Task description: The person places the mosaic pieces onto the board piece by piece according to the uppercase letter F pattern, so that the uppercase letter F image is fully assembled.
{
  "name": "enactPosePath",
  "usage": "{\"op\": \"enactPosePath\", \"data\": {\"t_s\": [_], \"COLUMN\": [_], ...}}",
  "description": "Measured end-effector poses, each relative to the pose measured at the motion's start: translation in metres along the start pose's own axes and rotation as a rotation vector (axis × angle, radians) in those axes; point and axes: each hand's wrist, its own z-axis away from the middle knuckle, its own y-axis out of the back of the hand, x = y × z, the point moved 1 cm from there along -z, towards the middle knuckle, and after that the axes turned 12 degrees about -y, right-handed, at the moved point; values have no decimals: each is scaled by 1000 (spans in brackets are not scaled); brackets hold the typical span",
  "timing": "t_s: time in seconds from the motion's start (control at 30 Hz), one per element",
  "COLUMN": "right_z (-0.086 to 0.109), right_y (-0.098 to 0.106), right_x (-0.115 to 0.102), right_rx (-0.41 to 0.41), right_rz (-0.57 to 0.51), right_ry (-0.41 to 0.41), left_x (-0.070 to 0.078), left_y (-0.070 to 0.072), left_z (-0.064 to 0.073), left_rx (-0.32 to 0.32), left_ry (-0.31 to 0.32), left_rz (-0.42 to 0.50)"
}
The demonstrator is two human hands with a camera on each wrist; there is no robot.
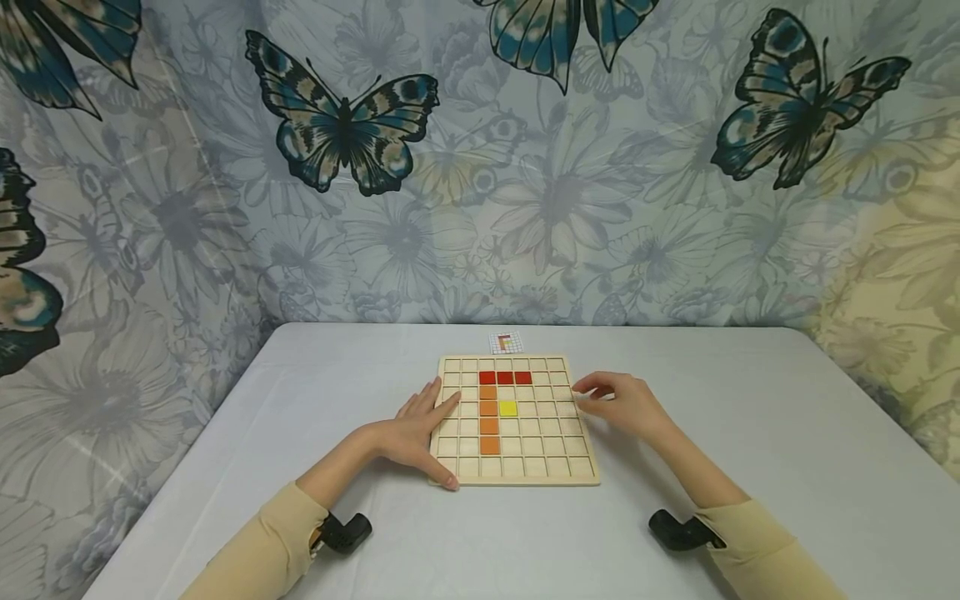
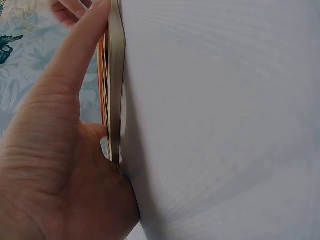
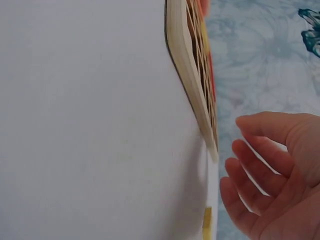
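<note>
A square wooden grid board (image 1: 540, 467) lies on the table. Three red tiles (image 1: 505, 377) form a row near its far side, with a column of several orange tiles (image 1: 489, 408) running down from the left one. One yellow tile (image 1: 507, 408) sits right of that column. My left hand (image 1: 412, 429) rests spread over the board's left edge, its thumb at the near left corner. By the right edge hovers my right hand (image 1: 618, 404), fingers loosely bent and nothing held in the right wrist view. Below those fingers (image 3: 250, 185), a yellow piece (image 3: 207, 224) lies on the table.
A small card (image 1: 506, 343) with a coloured grid pattern lies just beyond the board. The white tabletop (image 1: 360, 358) reaches back to a butterfly-printed cloth (image 1: 480, 250). A black wrist camera (image 1: 345, 533) juts from the left sleeve, another black camera (image 1: 678, 531) from the right.
</note>
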Motion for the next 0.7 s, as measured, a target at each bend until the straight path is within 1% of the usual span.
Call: {"op": "enactPosePath", "data": {"t_s": [0.2, 0.43, 0.57, 0.7], "right_z": [4, 8, 8, 6], "right_y": [15, 24, 26, 26], "right_x": [15, 26, 29, 30], "right_rx": [39, 80, 61, 35], "right_rz": [47, 121, 133, 122], "right_ry": [-39, -76, -106, -127], "left_x": [1, 0, -1, -1], "left_y": [0, 0, 0, 0], "left_z": [0, -1, -1, -1], "left_rx": [3, 0, 0, 2], "left_ry": [3, 2, 1, 1], "left_rz": [-6, -9, -5, -3]}}
